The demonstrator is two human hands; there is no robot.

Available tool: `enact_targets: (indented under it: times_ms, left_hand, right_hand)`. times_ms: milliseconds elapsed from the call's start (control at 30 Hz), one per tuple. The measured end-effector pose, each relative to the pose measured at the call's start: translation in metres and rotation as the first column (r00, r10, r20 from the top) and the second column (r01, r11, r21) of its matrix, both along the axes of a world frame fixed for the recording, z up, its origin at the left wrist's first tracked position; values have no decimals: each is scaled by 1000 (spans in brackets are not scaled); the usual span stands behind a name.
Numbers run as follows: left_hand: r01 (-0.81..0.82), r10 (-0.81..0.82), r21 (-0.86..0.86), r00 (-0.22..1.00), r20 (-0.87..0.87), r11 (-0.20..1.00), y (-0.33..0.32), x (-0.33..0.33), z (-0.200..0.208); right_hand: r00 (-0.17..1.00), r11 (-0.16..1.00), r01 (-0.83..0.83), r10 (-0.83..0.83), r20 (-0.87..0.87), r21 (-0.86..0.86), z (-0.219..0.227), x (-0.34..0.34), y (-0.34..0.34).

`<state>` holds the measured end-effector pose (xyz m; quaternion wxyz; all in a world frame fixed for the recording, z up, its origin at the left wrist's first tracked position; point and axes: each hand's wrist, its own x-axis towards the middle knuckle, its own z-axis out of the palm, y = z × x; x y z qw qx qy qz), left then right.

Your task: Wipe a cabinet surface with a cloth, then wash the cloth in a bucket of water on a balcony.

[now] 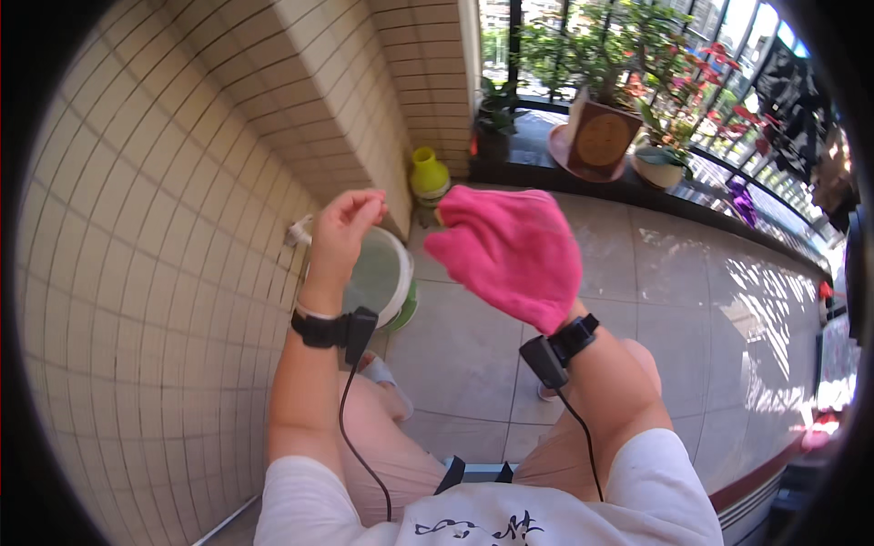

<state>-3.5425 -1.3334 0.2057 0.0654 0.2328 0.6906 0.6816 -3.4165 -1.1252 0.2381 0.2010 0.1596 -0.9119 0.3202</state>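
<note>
My left hand (pixel 348 229) is raised over a round white-rimmed bucket (pixel 407 268) beside the tiled wall. Its fingers are curled, with thumb and fingertips close together, and nothing shows between them. A bright pink cloth (pixel 519 250), shaped like a mitt, covers my right hand from fingertips to wrist. That hand's fingers are hidden beneath the fabric, so their grip does not show. Cloudy pale liquid appears to stand in the bucket, and a green basin (pixel 405 308) shows under its near right side. Each wrist wears a black strap with a small device and a cable.
A yellow-green bottle (pixel 428 175) stands in the corner by the wall. Potted plants (pixel 660 164) and a brown box (pixel 601 138) line the ledge under the railing. A white pipe fitting (pixel 299 231) sticks out of the wall. Grey floor tiles (pixel 628 237) stretch right.
</note>
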Motion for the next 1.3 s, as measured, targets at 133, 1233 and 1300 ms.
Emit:
enact_targets:
  times_ms: [133,1233,1300]
  left_hand:
    - [-444,442,39,895,56,895,-81,-51,-15]
    - [-421,-451,-773,637,-625,475,42,-128,-143]
    - [207,-784,-968,621,18,142,74,-125,-179]
  right_hand:
    - [927,962,226,-261,-271,-154,-4,-3,-11]
    - [853,841,488,-516,-74,-236,-32,22,94]
    - [836,808,496,-544,-78,-319,-46,13,91]
